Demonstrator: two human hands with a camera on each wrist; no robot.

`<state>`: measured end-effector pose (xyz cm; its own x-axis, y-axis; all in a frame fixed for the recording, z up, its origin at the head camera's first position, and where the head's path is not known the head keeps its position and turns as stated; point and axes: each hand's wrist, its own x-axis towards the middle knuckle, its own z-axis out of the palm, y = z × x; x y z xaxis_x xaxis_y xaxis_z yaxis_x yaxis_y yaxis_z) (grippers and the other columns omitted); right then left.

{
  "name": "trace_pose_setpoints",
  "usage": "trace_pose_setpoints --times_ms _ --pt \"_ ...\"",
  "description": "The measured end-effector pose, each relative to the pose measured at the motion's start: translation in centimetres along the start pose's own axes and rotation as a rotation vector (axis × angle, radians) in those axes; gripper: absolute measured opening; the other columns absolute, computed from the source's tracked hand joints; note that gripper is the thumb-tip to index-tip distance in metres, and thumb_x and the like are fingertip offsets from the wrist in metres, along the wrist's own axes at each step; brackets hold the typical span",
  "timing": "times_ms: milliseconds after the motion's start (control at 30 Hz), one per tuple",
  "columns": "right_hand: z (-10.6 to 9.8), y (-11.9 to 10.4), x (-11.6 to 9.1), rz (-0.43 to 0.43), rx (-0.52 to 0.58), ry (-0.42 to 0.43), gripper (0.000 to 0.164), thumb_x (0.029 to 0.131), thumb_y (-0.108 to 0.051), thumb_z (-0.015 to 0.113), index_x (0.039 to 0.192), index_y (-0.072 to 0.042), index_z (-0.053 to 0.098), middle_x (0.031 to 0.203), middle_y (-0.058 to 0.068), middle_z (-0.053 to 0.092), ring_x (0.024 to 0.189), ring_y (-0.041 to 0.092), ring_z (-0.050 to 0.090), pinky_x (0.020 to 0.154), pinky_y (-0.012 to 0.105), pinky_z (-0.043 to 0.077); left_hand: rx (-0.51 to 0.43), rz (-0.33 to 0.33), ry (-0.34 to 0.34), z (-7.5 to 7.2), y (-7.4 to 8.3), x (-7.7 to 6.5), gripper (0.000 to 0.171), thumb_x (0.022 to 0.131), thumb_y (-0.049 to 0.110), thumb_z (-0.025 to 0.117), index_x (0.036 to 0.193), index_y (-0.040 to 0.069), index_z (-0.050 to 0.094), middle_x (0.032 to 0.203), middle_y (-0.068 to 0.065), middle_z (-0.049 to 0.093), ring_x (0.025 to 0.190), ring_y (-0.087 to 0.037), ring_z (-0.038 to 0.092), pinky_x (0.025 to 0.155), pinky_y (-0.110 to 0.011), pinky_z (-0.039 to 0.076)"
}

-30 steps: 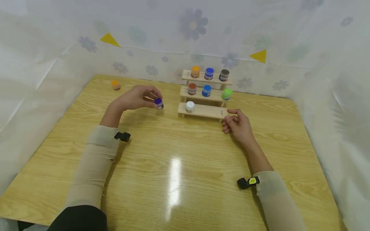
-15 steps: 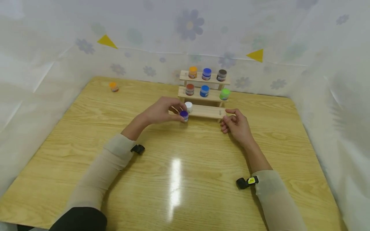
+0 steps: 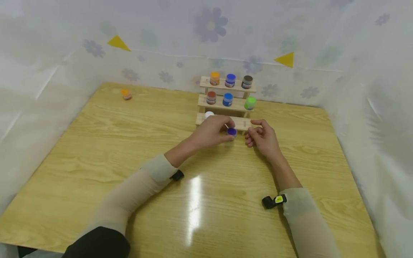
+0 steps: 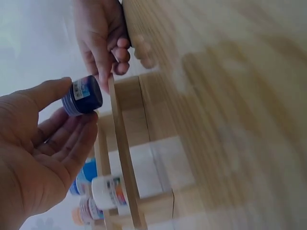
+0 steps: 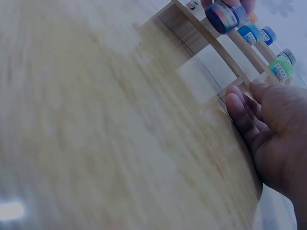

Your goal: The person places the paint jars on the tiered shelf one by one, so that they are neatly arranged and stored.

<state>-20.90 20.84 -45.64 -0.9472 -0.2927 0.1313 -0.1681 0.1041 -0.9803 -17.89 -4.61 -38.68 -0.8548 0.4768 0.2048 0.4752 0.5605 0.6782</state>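
Observation:
My left hand [image 3: 210,133] pinches a small dark purple paint jar [image 3: 231,132] between thumb and fingers, just in front of the bottom step of a three-step wooden display rack [image 3: 242,123]. In the left wrist view the jar [image 4: 82,97] hangs apart from the step's edge. My right hand [image 3: 266,142] holds the right end of that bottom step with thumb and index finger, its other fingers curled below. A white paint jar [image 3: 209,114] stands at the step's left end, partly hidden behind my left hand.
On the middle step stand red-brown [image 3: 211,97], blue [image 3: 227,99] and green [image 3: 250,103] jars. Orange [image 3: 214,78], dark blue [image 3: 230,80] and black [image 3: 247,82] jars line the top step. Another orange jar [image 3: 126,94] sits at the table's back left, near the cloth wall.
My left hand has carried the purple jar rightward, past the white jar, to the front of the bottom step's right half. The right hand has stayed at the rack's end.

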Motion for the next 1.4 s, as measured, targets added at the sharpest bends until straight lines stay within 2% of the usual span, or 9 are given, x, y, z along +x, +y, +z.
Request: trace_pose_setpoints --times_ms 133,300,600,800,967,1133,1300,1400 --pt "-0.1 0.2 0.1 0.012 0.002 0.009 0.041 0.110 -0.012 0.057 0.145 0.007 0.046 0.093 0.028 0.068 0.066 0.013 0.071 0.061 0.028 0.063 0.030 -0.042 -0.010 1.2 0.4 1.5 0.031 0.097 0.022 0.081 0.122 0.007 0.070 0.115 -0.003 0.073 0.100 -0.012 0.071 0.083 -0.020 0.057" --pt "-0.1 0.4 0.2 0.011 -0.011 -0.002 0.042 0.110 -0.014 0.057 0.146 0.006 0.046 0.092 0.027 0.069 0.066 0.014 0.071 0.061 0.030 0.063 0.082 -0.097 0.048 1.7 0.6 2.6 0.026 0.099 0.023 0.078 0.121 0.011 0.070 0.113 0.000 0.072 0.099 -0.011 0.070 0.082 -0.023 0.057" --pt "-0.3 -0.1 0.3 0.006 -0.023 0.006 0.043 0.110 -0.015 0.058 0.146 0.005 0.047 0.093 0.028 0.068 0.066 0.014 0.071 0.061 0.030 0.063 0.156 -0.168 0.144 1.4 0.5 3.2 0.027 0.099 0.022 0.079 0.122 0.011 0.070 0.115 0.000 0.071 0.102 -0.013 0.068 0.085 -0.025 0.057" --pt "-0.9 -0.3 0.0 0.003 -0.029 0.000 0.043 0.110 -0.015 0.058 0.146 0.005 0.047 0.094 0.031 0.067 0.067 0.014 0.071 0.061 0.030 0.063 0.162 -0.177 0.151 1.3 0.7 3.4 0.025 0.101 0.020 0.076 0.123 0.010 0.069 0.116 -0.001 0.071 0.102 -0.012 0.068 0.085 -0.026 0.057" --pt "-1.0 -0.1 -0.2 -0.007 -0.020 0.007 0.043 0.110 -0.014 0.058 0.146 0.006 0.047 0.091 0.024 0.069 0.067 0.014 0.071 0.060 0.029 0.063 0.190 -0.191 0.130 1.0 0.9 3.5 0.028 0.101 0.020 0.076 0.126 0.010 0.069 0.116 -0.001 0.071 0.100 -0.013 0.068 0.082 -0.027 0.058" --pt "-1.0 0.0 -0.2 -0.018 -0.013 0.009 0.042 0.110 -0.014 0.057 0.146 0.006 0.047 0.091 0.025 0.069 0.067 0.015 0.071 0.060 0.029 0.063 0.175 -0.179 0.124 -0.1 1.0 3.4 0.037 0.099 0.022 0.078 0.132 0.008 0.068 0.124 -0.005 0.072 0.109 -0.018 0.070 0.087 -0.030 0.059" --pt "-1.0 0.0 -0.1 -0.015 -0.010 0.008 0.042 0.110 -0.013 0.058 0.146 0.006 0.047 0.091 0.026 0.068 0.067 0.014 0.071 0.060 0.029 0.063 0.127 -0.181 0.163 -2.8 0.7 3.0 0.041 0.099 0.025 0.079 0.134 0.009 0.067 0.132 -0.008 0.071 0.119 -0.023 0.068 0.098 -0.035 0.057" --pt "-1.1 0.1 -0.1 -0.012 -0.015 0.011 0.042 0.110 -0.012 0.058 0.146 0.006 0.048 0.091 0.025 0.069 0.067 0.015 0.071 0.060 0.029 0.063 0.083 -0.181 0.207 -4.7 0.1 2.5 0.036 0.100 0.025 0.078 0.130 0.009 0.069 0.128 -0.008 0.072 0.117 -0.023 0.068 0.098 -0.037 0.057"
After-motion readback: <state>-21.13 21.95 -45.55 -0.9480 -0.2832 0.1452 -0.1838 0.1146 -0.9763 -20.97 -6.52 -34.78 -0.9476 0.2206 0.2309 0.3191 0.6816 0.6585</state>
